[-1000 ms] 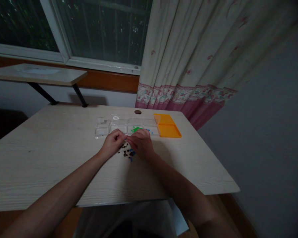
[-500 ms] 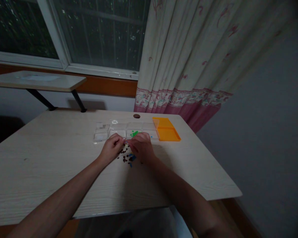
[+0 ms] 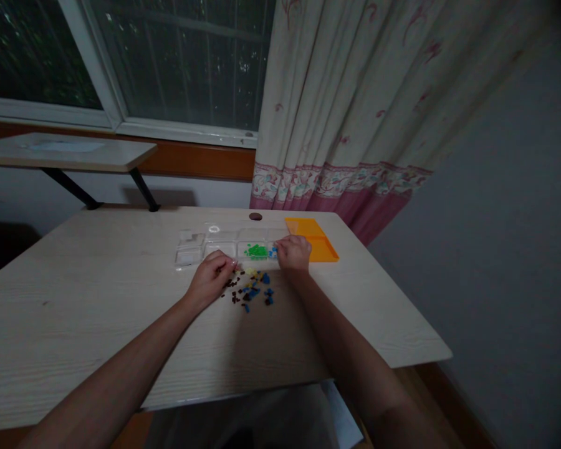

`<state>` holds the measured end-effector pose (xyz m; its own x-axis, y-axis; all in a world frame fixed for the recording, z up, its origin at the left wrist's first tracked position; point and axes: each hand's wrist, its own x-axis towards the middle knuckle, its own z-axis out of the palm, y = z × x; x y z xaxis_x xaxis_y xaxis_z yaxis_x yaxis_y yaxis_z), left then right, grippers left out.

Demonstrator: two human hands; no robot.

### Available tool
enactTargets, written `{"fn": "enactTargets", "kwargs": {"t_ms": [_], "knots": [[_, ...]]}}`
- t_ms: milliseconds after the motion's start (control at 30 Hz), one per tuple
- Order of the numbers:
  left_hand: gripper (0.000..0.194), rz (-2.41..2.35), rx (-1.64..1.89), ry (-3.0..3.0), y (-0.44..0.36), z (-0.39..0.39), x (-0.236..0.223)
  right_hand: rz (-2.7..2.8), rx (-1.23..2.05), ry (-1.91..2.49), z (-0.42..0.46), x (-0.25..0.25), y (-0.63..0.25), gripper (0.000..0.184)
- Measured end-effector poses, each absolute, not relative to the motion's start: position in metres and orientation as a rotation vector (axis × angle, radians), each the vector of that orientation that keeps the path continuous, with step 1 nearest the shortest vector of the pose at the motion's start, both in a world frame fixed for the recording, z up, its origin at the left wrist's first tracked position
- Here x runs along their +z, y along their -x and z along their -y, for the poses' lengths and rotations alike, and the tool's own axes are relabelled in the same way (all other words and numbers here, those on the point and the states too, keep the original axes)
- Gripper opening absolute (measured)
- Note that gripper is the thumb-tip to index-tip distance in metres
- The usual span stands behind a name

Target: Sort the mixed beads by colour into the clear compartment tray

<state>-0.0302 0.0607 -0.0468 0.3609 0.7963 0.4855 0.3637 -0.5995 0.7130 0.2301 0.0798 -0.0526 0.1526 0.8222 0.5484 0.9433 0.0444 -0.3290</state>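
A scatter of small dark, blue and yellow pieces (image 3: pixel 250 290) lies on the pale wooden table (image 3: pixel 98 299). Behind it stands a clear compartment tray (image 3: pixel 201 245) holding green pieces (image 3: pixel 257 251) in one cell and a few blue ones beside them. My left hand (image 3: pixel 211 279) rests at the left edge of the scatter with its fingers curled into a pinch; what they hold is too small to make out. My right hand (image 3: pixel 293 252) is over the tray's right end near the blue pieces, fingers curled downward.
An orange lid (image 3: pixel 315 244) lies right of the tray. A round hole (image 3: pixel 255 216) sits at the table's back edge. A second table (image 3: pixel 65 153) stands by the window at the left. A curtain (image 3: pixel 346 112) hangs behind; the table's right edge drops off.
My right hand has left the scatter and moved back and right to the tray's blue cell, uncovering more blue and yellow pieces. My left hand has stayed in place.
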Motion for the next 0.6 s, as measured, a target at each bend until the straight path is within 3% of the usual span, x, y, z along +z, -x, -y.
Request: {"fn": "enactTargets", "kwargs": {"t_ms": [433,600], "knots": [[0.032,-0.969,1.146,-2.177,0.0282,-0.0573,-0.0418,1.675,-0.229,1.769,-0.0824,-0.0560,-0.2278,0.026],[0.019,-0.826,1.015,-2.372,0.0271,-0.0545,-0.0385,1.677,-0.220,1.745,-0.0826,-0.0567,-0.2269,0.026]]}}
